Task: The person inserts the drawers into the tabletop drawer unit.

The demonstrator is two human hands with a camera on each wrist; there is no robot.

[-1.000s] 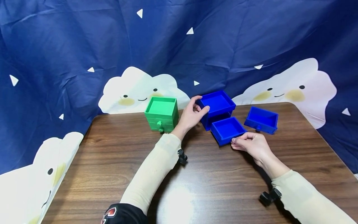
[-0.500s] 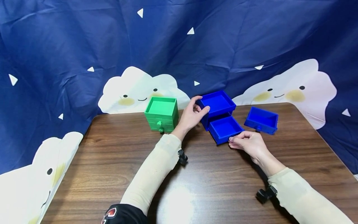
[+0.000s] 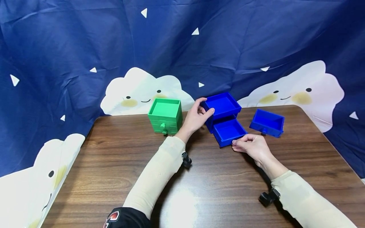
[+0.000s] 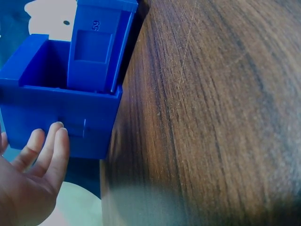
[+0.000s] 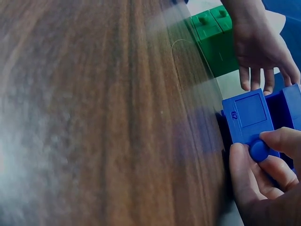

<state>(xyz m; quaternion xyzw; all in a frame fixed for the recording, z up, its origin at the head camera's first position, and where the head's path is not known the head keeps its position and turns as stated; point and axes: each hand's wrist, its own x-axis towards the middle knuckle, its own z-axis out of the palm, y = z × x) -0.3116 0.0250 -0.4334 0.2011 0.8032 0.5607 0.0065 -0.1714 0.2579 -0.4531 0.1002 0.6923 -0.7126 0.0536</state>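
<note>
Toward the far side of the bench (image 3: 128,177), right of the green cabinet (image 3: 164,109), a left hand (image 3: 196,118) holds the blue cabinet (image 3: 223,105) by its left side, thumb and forefinger spread wide; a right hand (image 3: 255,147) grips the near end of its lower drawer (image 3: 229,130), which sits partly out, a loose drawer (image 3: 268,120) lying farther right. At the left wrist, three nearly straight fingers lie beside the cabinet. At the right wrist, fingers pinch the drawer's knob (image 5: 258,150). I'd judge the step is seating this drawer; next calls for a straight, level push, cabinet braced
</note>
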